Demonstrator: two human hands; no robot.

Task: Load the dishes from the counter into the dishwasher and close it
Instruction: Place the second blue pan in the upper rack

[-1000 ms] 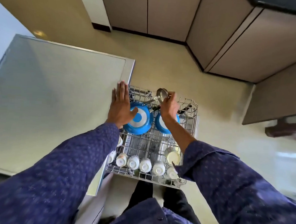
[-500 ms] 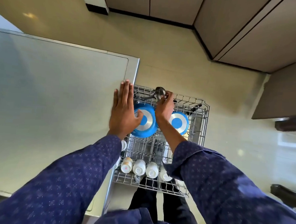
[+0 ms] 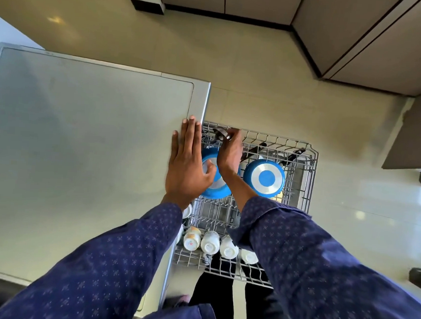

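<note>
- My left hand (image 3: 188, 166) lies flat, fingers straight and close together, on the right edge of the dishwasher top (image 3: 87, 137); the thumb reaches toward 3 o'clock and touches the left blue pan (image 3: 216, 188).
- My right hand (image 3: 229, 152) is at 3 o'clock of the left hand, just beside it, over the far-left corner of the rack (image 3: 309, 180). Its fingers curl round a small metal ladle (image 3: 221, 133) at the rack's 11 o'clock corner; the ladle's bowl shows above my fingertips, its handle is mostly hidden.
- Left blue pan: upside down in the rack, base up, largely covered by both hands.
- Right blue pan (image 3: 264, 178): upside down, at 3 o'clock of the left pan, blue and silver rings on the base fully visible; dark handles (image 3: 292, 155) run from the pans toward 1 o'clock.
- White cups (image 3: 210, 243): a row lying along the rack's near edge, at 6 o'clock of the pans, bases toward me.
- The rack is pulled out over the tiled floor (image 3: 259, 71); my legs show through its near end.
- Both sleeves (image 3: 320, 277) are dark blue with a small print.
- Cabinet fronts (image 3: 371, 46) stand at 12 to 2 o'clock.
</note>
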